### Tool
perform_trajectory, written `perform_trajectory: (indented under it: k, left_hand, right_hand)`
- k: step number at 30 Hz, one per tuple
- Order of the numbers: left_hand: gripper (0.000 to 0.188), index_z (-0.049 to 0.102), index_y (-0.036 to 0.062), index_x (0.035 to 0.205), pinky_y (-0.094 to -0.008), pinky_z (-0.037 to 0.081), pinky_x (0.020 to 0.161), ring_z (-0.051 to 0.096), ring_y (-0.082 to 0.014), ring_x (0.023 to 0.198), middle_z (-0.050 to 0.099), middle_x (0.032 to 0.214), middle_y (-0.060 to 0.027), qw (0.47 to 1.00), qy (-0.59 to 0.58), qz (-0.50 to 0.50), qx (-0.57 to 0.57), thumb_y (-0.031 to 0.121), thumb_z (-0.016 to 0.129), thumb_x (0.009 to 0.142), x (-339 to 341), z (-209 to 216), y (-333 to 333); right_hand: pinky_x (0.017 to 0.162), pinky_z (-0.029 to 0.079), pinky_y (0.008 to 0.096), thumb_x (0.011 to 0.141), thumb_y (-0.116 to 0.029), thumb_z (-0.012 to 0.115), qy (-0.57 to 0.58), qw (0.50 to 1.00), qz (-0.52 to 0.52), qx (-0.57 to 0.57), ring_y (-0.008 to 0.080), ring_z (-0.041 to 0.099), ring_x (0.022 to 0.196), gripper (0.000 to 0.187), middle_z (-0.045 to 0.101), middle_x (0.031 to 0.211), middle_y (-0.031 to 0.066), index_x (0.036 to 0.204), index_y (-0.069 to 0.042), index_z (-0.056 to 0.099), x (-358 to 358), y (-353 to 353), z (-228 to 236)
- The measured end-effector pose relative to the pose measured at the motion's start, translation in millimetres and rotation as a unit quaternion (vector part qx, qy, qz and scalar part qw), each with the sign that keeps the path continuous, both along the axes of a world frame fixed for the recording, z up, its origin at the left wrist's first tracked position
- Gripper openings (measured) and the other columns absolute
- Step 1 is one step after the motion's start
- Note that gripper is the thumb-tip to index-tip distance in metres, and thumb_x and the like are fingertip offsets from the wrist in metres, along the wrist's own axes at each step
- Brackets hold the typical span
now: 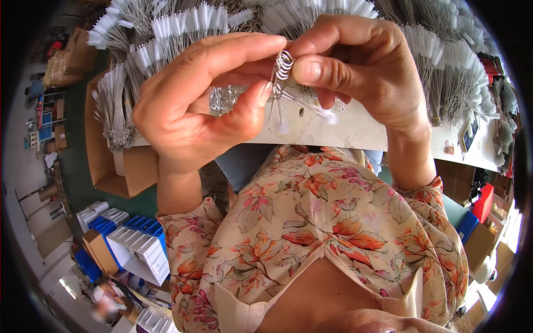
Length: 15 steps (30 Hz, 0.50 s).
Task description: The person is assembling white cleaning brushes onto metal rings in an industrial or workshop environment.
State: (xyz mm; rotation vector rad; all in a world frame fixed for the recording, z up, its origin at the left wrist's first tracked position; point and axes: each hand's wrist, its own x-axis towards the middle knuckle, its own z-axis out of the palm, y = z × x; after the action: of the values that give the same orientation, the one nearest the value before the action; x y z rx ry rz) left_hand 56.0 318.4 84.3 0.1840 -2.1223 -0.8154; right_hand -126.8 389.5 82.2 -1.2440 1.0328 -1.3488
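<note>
In front of my chest, both hands pinch a small bunch of looped metal wires (283, 65). Its shiny loops are stacked close together at the top, and thin wire stems fan out below. My left hand (194, 100) has its thumb and index finger closed at the left side of the loops. From the right, the thumb and bent index finger of my right hand (361, 66) press at the edge of the loops. The lower fingers of both hands are partly hidden. Behind them, bundles of wire brushes (191, 28) with white bristles lie on the pale table.
More brush bundles (444, 72) cover the table (355, 130) to the right. An open cardboard box (139, 166) stands at its left end, with another bundle (114, 105) above it. White and blue plastic bins (139, 250) sit at lower left. A red bin (484, 202) is at right.
</note>
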Motion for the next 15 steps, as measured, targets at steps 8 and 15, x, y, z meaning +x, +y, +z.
perform_trajectory:
  k: [8,15]
  left_hand:
    - [0.035,0.048,-0.0172,0.110,-0.0319,0.049,0.082,0.061,-0.0247,0.090,0.060,0.099,-0.0257,0.996,0.062,0.042,0.039,-0.009,0.053,0.076,-2.6,-11.8,10.9]
    - [0.032,0.050,-0.0172,0.107,-0.0323,0.049,0.081,0.061,-0.0252,0.089,0.060,0.099,-0.0268,0.998,0.047,0.049,0.016,-0.008,0.053,0.077,-3.2,-5.7,3.9]
  right_hand:
    - [0.039,0.035,0.0167,0.082,-0.018,0.064,-0.119,0.993,0.003,0.011,0.0049,0.050,0.047,0.017,0.058,0.067,0.0014,0.089,-0.003,0.061,6.1,1.4,-14.0]
    - [0.057,0.048,0.0203,0.086,-0.012,0.058,-0.097,0.984,0.147,-0.010,0.0077,0.057,0.064,0.014,0.062,0.079,0.0050,0.091,0.001,0.061,-7.4,-10.8,-4.8]
